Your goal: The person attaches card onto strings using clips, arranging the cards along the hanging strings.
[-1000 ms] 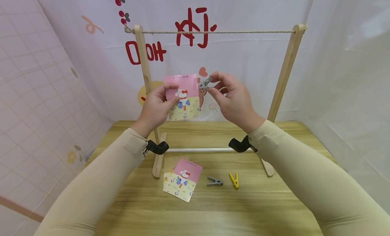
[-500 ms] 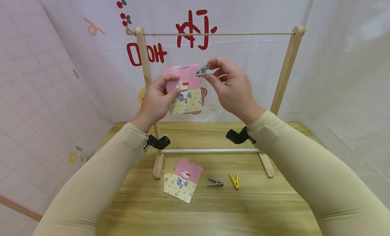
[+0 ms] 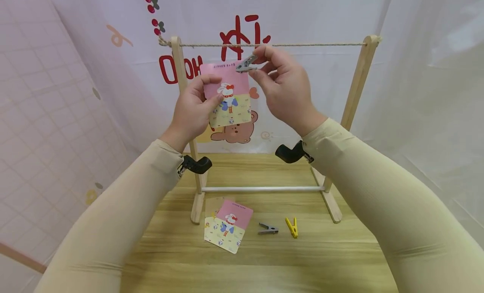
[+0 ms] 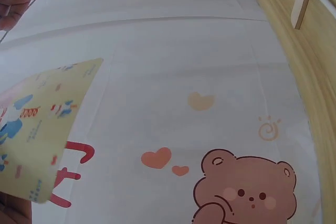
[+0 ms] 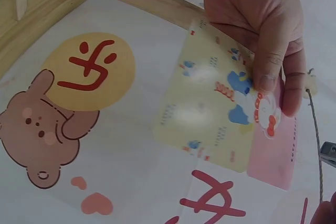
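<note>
With left hand (image 3: 193, 108), gripping pink-and-yellow card (image 3: 233, 91), below the rope (image 3: 321, 44) in the head view. With right hand (image 3: 286, 83), pinching gray clothespin (image 3: 245, 67) near the card's pink end.

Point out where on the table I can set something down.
Set it in front of the loose grey clip and yellow clip, or on the strip of table behind the white bar; both are bare. It is crowded left of that grey clip, where cards overlap; higher up, the left hand, held card and right hand bunch together.
</note>
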Action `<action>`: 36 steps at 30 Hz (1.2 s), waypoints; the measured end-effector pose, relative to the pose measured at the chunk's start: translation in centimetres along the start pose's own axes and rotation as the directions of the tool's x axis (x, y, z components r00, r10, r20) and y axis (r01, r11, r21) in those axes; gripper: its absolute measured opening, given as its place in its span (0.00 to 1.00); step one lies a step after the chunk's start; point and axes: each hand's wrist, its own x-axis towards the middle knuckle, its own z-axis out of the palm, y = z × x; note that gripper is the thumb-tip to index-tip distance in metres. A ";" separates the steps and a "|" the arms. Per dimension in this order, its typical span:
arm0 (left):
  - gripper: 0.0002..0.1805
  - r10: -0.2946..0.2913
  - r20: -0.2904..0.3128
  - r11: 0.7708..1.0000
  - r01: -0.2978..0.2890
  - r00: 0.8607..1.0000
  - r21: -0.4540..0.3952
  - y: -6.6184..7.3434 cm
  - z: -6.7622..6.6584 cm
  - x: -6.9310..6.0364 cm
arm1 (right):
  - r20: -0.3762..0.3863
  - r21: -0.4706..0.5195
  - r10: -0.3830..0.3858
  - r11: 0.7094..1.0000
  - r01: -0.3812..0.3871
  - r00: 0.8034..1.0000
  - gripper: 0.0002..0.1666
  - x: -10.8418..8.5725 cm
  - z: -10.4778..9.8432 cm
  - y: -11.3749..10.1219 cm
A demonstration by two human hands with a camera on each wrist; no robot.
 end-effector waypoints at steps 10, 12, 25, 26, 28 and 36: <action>0.19 0.010 -0.035 1.000 -0.009 0.999 0.017 1.2 0.0 0.6 | -0.017 -0.036 -0.018 0.999 0.018 1.000 0.13 2.4 0.2 -1.5; 0.19 0.014 -0.041 1.000 -0.013 0.999 0.019 1.4 0.0 0.7 | -0.023 -0.068 -0.027 0.997 0.025 0.999 0.13 2.9 0.3 -1.6; 0.19 0.002 -0.093 1.000 -0.003 0.996 -0.003 1.8 0.5 1.6 | -0.002 -0.222 0.013 0.975 -0.013 1.000 0.11 5.4 1.1 -2.0; 0.19 0.003 -0.097 1.000 -0.003 0.995 -0.001 1.8 0.6 1.6 | 0.001 -0.218 0.016 0.976 -0.015 1.000 0.11 5.5 1.2 -1.9; 0.19 0.003 -0.103 1.000 -0.003 0.995 0.000 1.7 0.6 1.7 | 0.010 -0.217 0.028 0.976 -0.025 1.000 0.10 5.6 1.3 -1.9; 0.18 0.031 -0.119 0.999 -0.030 0.992 0.010 1.6 0.7 1.9 | 0.024 -0.234 0.024 0.972 -0.018 0.999 0.09 6.0 1.5 -1.7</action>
